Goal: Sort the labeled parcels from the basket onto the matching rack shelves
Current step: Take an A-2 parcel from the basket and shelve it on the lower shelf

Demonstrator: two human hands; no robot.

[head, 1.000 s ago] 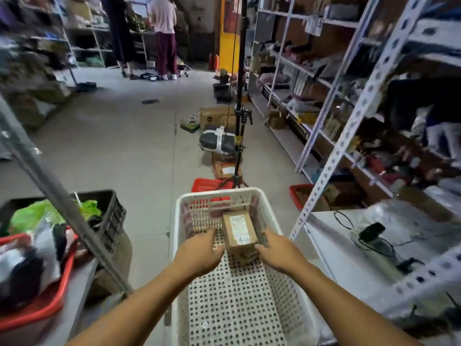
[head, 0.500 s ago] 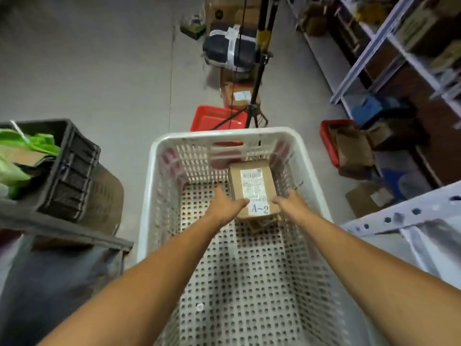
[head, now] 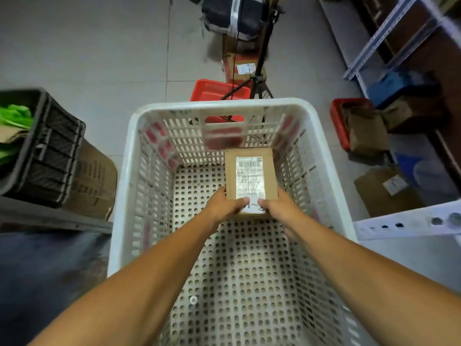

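Inside white perforated plastic basket (head: 124, 196), you are gripping last visible brown cardboard labelled parcel (head: 250, 178) with left hand (head: 224, 208) and right hand (head: 280, 208); shelving not yet done.

Matt brown cardboard parcel (head: 250, 177) w/ glossy paper label (head: 250, 176), in white perforated plastic basket (head: 124, 196); smooth tiled floor (head: 99, 46).

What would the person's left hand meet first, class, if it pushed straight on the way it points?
The left hand already grips the brown cardboard parcel. Beyond that, probably the far slotted wall of the white plastic basket, though depth is unclear.
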